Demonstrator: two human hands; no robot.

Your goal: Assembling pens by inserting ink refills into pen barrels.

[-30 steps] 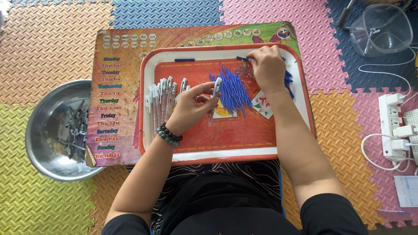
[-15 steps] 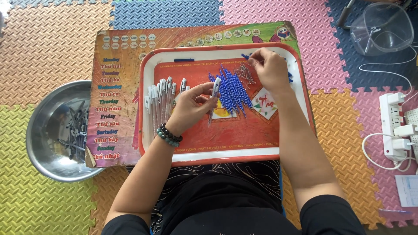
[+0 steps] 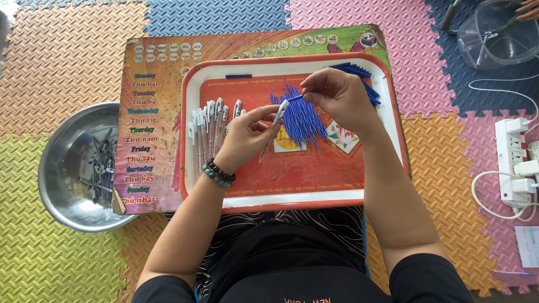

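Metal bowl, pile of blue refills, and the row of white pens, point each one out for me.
metal bowl point(image 3: 59, 193), head view, bare inner wall.
pile of blue refills point(image 3: 303, 120), head view, middle of pile.
row of white pens point(image 3: 209, 126), head view, middle barrel.

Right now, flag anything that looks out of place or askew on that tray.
Nothing looks damaged or spilled. One blue refill lies alone at the red tray's top edge, apart from the fanned blue pile. The white pen barrels lie in a neat row at the left.
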